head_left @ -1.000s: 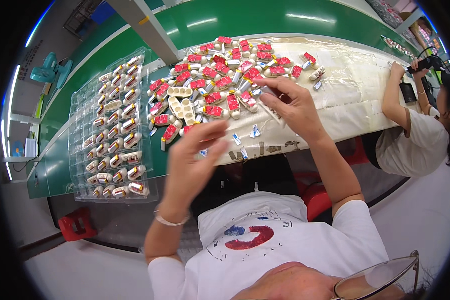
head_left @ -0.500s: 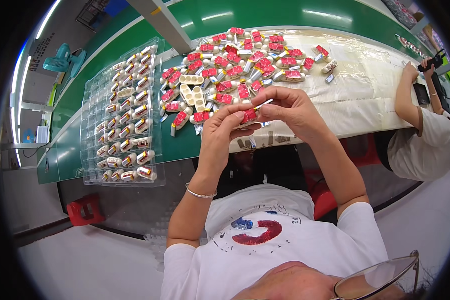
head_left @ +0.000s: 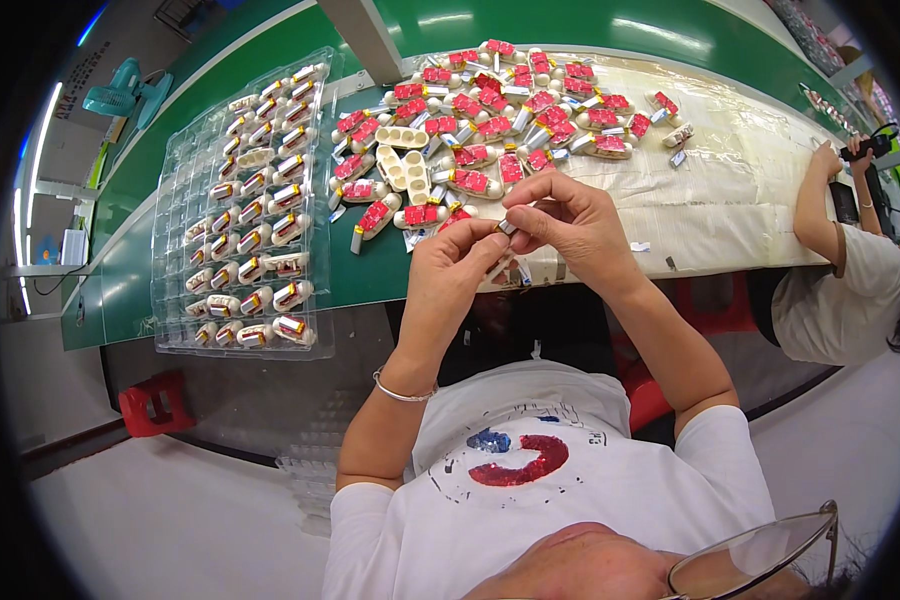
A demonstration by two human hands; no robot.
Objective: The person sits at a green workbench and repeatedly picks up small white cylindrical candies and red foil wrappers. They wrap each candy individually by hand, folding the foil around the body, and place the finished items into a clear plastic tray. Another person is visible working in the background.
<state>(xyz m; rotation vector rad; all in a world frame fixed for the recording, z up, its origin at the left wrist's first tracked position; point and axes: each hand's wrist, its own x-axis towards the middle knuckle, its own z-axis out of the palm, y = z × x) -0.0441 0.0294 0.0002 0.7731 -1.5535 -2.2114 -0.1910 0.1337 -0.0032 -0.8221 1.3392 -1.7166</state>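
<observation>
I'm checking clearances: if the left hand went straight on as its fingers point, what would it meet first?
Probably the right hand, whose fingertips are just ahead of the left hand, near the small silver piece between them. Exact depth is unclear.

Hands (head_left: 452, 272) apart earlier; now together at small silver piece (head_left: 507, 228)

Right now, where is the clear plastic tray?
In the head view, the clear plastic tray lies at left on the green table, just left of the pile of red-and-white pieces.
</observation>
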